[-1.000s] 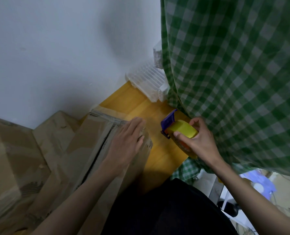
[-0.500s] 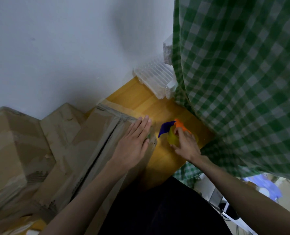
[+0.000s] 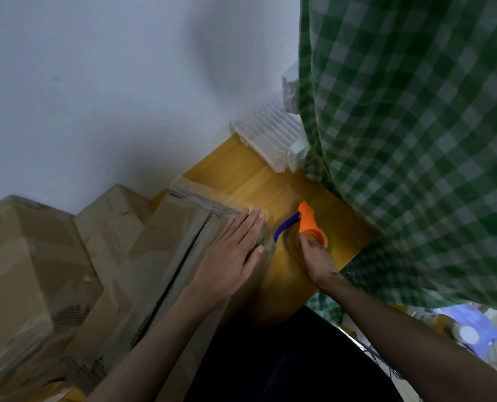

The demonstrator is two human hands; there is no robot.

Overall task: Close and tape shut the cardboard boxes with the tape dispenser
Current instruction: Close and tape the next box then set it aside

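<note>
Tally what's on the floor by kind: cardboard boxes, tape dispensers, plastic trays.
Cardboard boxes: 3: box under the left hand, middle box, far-left box
Tape dispensers: 1: tape dispenser, held by the right hand
Clear plastic trays: 1: tray
Total: 5

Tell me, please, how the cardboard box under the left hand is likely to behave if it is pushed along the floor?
The cardboard box looks worn and creased, so its top may flex under the left hand rather than stay stiff. It sits flat on the smooth wooden floor, so it would probably slide, not tip. Its weight cannot be judged.
</note>
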